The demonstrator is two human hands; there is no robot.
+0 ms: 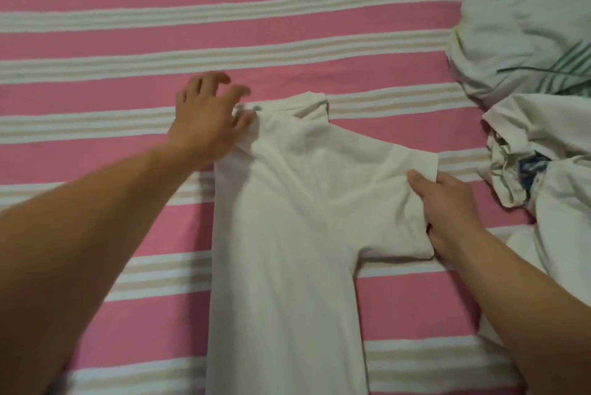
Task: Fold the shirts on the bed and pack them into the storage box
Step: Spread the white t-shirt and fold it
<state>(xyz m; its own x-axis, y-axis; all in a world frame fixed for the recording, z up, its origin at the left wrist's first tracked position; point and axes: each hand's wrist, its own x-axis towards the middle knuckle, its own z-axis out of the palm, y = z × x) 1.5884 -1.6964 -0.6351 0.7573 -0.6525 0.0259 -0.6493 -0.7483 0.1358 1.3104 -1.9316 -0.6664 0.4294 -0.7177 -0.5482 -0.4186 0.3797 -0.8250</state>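
A white short-sleeved shirt (287, 228) lies flat on the pink striped bed, collar pointing away from me, its left side folded in so that only the right sleeve sticks out. My left hand (208, 119) rests at the collar's left end with loosely spread fingers, thumb touching the cloth. My right hand (447, 212) grips the edge of the right sleeve, thumb on top and fingers underneath. No storage box is in view.
The bed sheet (128, 42) has pink and white-beige stripes. A heap of crumpled white garments (537, 164) lies at the right edge. Behind it sits a pale green leaf-print pillow or quilt (527, 30).
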